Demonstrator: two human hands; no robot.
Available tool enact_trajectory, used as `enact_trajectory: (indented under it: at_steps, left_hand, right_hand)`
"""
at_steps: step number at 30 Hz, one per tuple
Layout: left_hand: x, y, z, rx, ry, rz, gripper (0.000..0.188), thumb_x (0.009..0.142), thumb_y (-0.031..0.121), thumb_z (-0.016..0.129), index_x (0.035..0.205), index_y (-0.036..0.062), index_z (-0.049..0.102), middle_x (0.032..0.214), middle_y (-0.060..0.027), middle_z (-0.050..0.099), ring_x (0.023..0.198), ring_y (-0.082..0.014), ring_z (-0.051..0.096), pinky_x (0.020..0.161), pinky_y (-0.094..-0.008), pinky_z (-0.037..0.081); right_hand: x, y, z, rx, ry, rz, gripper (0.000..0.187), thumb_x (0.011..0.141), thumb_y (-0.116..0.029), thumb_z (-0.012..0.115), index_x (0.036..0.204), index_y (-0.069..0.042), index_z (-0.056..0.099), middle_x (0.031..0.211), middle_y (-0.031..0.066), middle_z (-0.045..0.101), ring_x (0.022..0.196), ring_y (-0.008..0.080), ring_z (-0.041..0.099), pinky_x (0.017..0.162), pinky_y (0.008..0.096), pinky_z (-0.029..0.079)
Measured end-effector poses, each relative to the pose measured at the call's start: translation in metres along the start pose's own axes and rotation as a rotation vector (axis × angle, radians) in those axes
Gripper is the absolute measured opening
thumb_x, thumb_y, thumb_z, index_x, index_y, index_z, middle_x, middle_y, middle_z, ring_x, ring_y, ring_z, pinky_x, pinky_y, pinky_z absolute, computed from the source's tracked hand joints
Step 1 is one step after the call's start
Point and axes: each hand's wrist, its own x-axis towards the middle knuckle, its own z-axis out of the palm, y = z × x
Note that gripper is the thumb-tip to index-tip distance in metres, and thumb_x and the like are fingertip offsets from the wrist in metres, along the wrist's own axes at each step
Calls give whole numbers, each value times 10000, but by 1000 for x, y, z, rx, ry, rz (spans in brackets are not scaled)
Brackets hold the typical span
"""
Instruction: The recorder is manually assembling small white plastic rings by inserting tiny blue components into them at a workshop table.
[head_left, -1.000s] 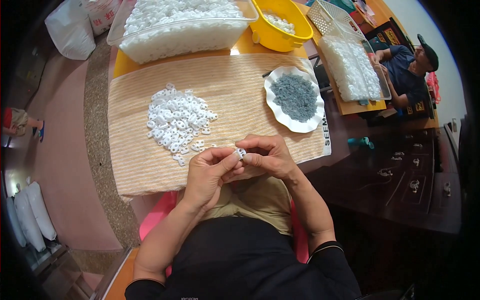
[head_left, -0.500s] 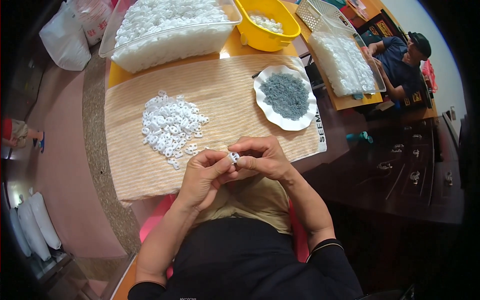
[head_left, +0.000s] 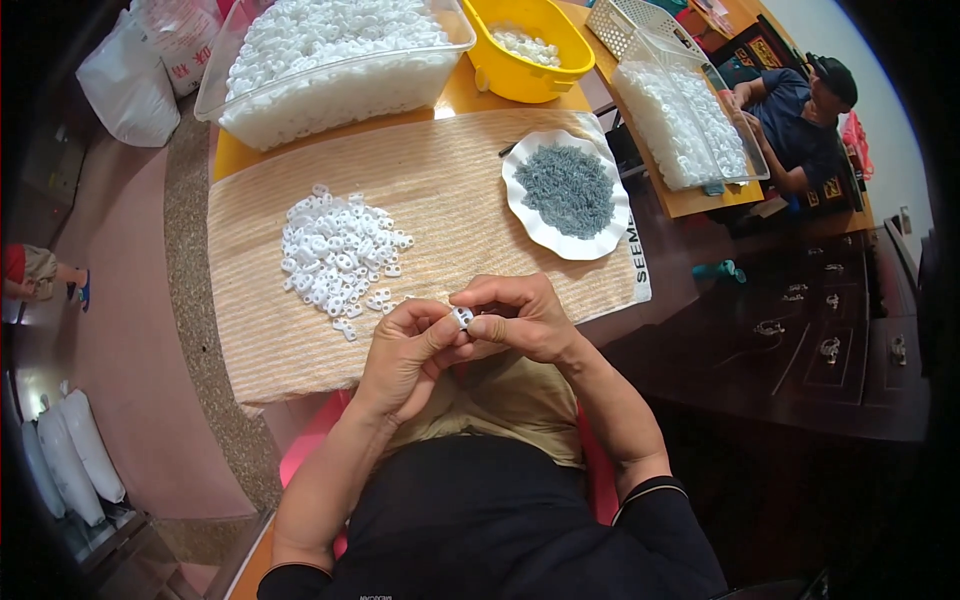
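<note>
Between my fingertips, above the near edge of the cloth, is a small white plastic piece (head_left: 462, 317) with holes in it. My left hand (head_left: 408, 352) pinches it from the left. From the right, my right hand (head_left: 527, 318) pinches at the same piece with thumb and forefinger; whether a smaller part is also in those fingers is hidden. A loose pile of similar white plastic pieces (head_left: 338, 248) lies on the cloth beyond my left hand. Beyond my right hand stands a white wavy-rimmed plate (head_left: 577, 248) heaped with small grey-blue parts (head_left: 565, 190).
A striped cloth (head_left: 440, 215) covers the table. Along its far side stand a clear bin (head_left: 340, 105) full of white pieces and a yellow tub (head_left: 530, 85). At the right, a co-worker (head_left: 800, 120) sits by another clear bin (head_left: 685, 130). Dark cabinets (head_left: 790, 330) line the right.
Both hands keep their pinch on the white piece, which has tilted slightly and shifted a little left. The pile and the plate look unchanged.
</note>
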Motion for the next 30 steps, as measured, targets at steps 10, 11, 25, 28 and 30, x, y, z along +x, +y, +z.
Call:
enact_trajectory:
  at_steps: [10, 11, 25, 28, 30]
  left_hand:
    - [-2, 6, 7, -13, -46, -33, 128, 865, 58, 650, 970, 50, 577, 916, -77, 652, 825, -170, 661, 767, -320, 584]
    - [-2, 6, 8, -13, -47, -31, 128, 865, 58, 650, 970, 50, 577, 916, -77, 652, 825, -170, 661, 767, -320, 584]
    - [-3, -1, 5, 11, -87, 48, 106, 861, 81, 666, 917, 68, 577, 901, -62, 641, 801, -146, 641, 745, -322, 581]
    - [-2, 2, 8, 32, -32, 17, 105, 862, 91, 668, 917, 64, 583, 905, -64, 643, 799, -147, 640, 729, -314, 580]
    - [-1, 3, 10, 51, -14, 5, 109, 862, 95, 669, 919, 59, 584, 907, -66, 644, 796, -148, 640, 727, -309, 576]
  right_hand:
    - [3, -7, 2, -224, -7, -154, 265, 811, -16, 685, 1075, -3, 665, 935, 87, 626, 835, 125, 579, 720, 223, 449]
    - [3, -8, 3, -237, 0, -153, 261, 810, -28, 687, 1069, -5, 668, 916, 80, 621, 817, 124, 571, 714, 223, 443]
    - [1, -10, 16, -119, 20, -106, 265, 834, -76, 687, 1083, 7, 651, 900, 49, 588, 779, 79, 527, 658, 196, 411]
    - [3, -13, 13, -124, -1, -25, 244, 836, -83, 691, 1061, 0, 651, 897, 22, 571, 790, 70, 522, 672, 192, 408]
    - [3, -14, 12, -90, 2, 11, 218, 842, -90, 688, 1036, 1, 645, 897, 19, 565, 789, 71, 522, 671, 193, 407]
